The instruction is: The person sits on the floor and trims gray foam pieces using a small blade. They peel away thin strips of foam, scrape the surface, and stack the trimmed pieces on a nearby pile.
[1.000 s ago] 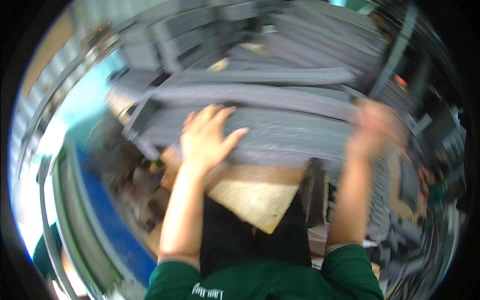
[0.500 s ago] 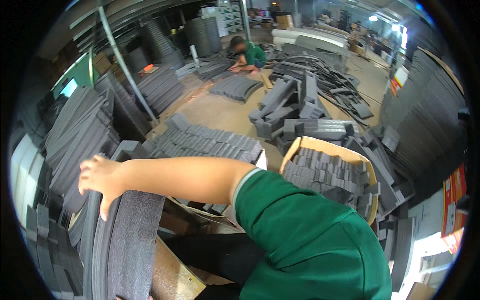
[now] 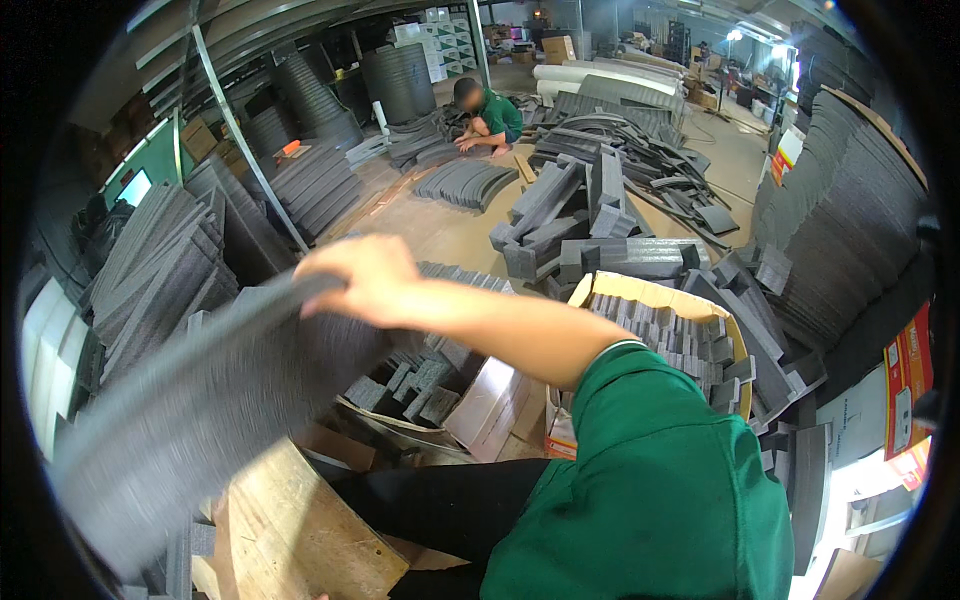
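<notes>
Foam slab (image 3: pixel 225 410) at 8 o'clock looked mid-lift, right hand (image 3: pixel 368 280) clamped on; left hand unseen, state unclear; next move likely needed steady grip.

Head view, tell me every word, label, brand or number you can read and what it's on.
Red box at right: lettered in white, which I won't copy.
White boxes at the back: marked in green, too small to read.
Any other print is too small or blurred.

Foam slab (image 3: pixel 205 420): dark grey, long, motion-blurred
Hold: gripped at far-right end
Pose: tilted, broad face showing
Place: near left
</notes>
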Motion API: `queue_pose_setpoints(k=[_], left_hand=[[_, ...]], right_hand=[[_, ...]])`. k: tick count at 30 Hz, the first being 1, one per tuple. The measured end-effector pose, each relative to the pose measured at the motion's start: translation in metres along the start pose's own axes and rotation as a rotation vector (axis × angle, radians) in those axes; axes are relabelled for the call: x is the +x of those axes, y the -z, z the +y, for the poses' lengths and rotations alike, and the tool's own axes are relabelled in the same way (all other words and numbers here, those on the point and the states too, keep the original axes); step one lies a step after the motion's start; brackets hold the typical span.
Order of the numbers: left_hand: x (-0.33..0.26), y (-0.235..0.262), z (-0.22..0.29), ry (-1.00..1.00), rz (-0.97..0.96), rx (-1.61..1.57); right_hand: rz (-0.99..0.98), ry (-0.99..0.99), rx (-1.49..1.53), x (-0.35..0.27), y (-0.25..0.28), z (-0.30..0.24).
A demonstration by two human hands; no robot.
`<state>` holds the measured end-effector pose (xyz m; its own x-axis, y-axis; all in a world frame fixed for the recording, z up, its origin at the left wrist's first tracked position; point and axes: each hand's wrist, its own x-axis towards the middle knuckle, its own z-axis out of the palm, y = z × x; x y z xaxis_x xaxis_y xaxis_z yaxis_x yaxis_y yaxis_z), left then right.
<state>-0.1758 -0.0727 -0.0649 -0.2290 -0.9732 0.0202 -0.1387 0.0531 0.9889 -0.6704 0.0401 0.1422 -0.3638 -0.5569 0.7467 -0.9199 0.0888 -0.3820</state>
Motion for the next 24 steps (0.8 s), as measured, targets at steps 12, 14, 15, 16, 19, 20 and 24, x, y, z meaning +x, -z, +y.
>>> queue_pose_setpoints(k=[12, 14, 15, 16, 19, 20, 24], left_hand=[[0.003, 0.001, -0.015, -0.048, 0.17, -0.036], [0.0, -0.002, -0.006, -0.026, 0.034, 0.031], [-0.002, -0.002, -0.003, -0.025, 0.013, 0.061], [-0.003, -0.002, 0.0, -0.023, 0.001, 0.085], [-0.003, 0.002, 0.0, -0.016, 0.058, -0.013], [-0.002, 0.005, -0.002, 0.0, 0.023, 0.058], [0.003, 0.014, -0.017, -0.253, -0.065, 0.607]], right_hand=[[1.361, 0.226, 0.113, -0.065, 0.237, 0.093], [1.37, 0.213, 0.041, -0.083, 0.235, 0.1], [1.224, 0.228, -0.222, -0.094, 0.227, 0.102], [1.081, 0.228, -0.021, -0.101, 0.205, 0.106], [0.541, 0.023, -0.32, -0.13, 0.143, 0.112], [0.355, 0.039, -0.305, -0.136, 0.119, 0.113], [-0.139, 0.213, -0.172, -0.137, 0.042, 0.087]])
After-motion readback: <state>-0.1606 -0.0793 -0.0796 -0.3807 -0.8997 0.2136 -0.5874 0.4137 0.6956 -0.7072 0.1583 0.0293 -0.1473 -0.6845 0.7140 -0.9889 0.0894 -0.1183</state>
